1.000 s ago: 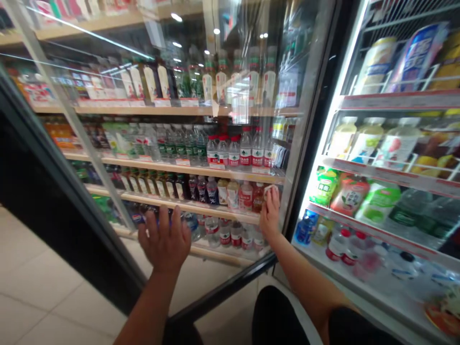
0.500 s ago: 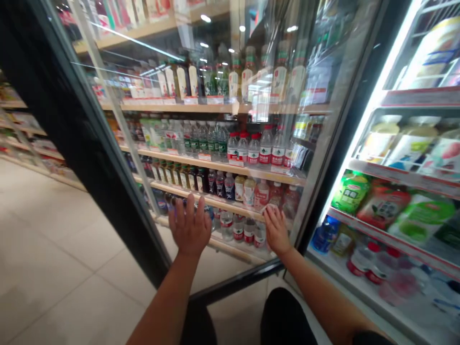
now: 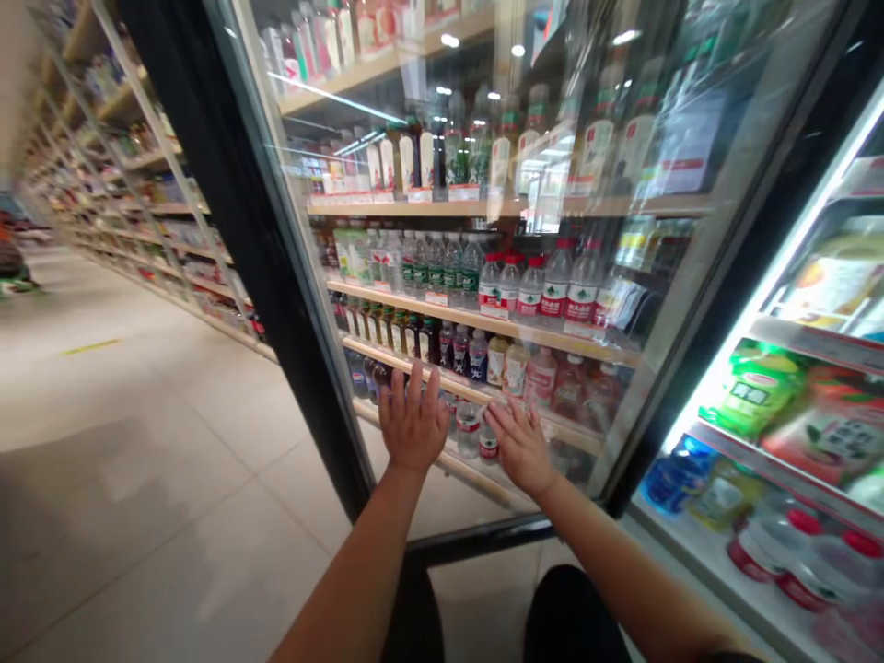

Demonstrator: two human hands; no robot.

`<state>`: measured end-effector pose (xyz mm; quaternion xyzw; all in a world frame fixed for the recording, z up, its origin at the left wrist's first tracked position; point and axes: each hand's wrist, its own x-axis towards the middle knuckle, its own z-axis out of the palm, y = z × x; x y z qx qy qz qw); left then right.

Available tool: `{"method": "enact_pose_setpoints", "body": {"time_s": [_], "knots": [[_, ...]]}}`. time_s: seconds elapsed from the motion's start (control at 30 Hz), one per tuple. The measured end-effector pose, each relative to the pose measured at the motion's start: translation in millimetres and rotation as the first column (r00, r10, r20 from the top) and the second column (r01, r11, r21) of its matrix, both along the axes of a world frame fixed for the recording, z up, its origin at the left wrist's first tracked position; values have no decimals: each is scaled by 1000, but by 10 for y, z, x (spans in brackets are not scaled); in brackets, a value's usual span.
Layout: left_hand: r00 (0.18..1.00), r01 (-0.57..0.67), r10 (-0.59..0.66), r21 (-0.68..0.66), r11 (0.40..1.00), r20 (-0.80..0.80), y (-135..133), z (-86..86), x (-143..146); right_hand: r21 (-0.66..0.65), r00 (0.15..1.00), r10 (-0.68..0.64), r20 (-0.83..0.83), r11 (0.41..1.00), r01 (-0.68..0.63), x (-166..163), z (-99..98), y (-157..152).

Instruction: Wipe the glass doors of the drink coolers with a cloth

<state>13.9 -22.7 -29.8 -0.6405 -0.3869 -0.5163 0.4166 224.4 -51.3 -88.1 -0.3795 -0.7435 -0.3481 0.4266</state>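
1. Your left hand [image 3: 412,422] lies flat on the glass door [image 3: 642,138], fingers spread upward, gripping nothing.
2. Your right hand [image 3: 519,444] is just beside it, also open and flat on the pane, with nothing held.
3. The door stands ajar, its black frame [image 3: 476,543] below your wrists. The lit cooler shelves [image 3: 801,339] are at your right.
4. Through the glass you see red-capped water bottles [image 3: 545,290] on a wooden shelf.
5. Far left, a tiled aisle [image 3: 103,368] runs back.
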Motion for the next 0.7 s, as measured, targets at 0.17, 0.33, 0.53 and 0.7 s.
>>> {"method": "enact_pose_setpoints", "body": {"time_s": [0.17, 0.33, 0.53, 0.7], "knots": [[1000, -3, 3, -1, 1000, 3, -15, 10, 2, 65, 985, -64, -160, 995, 75, -116, 555, 112], [999, -41, 41, 9, 999, -21, -40, 12, 7, 19, 1000, 14, -13, 1000, -14, -198, 27, 6], [999, -38, 38, -6, 999, -16, -25, -20, -4, -23, 997, 49, 63, 999, -47, -87, 35, 4], [999, 20, -18, -77, 997, 27, -11, -49, 0, 54, 984, -56, -166, 996, 66, -200, 558, 63]]}}
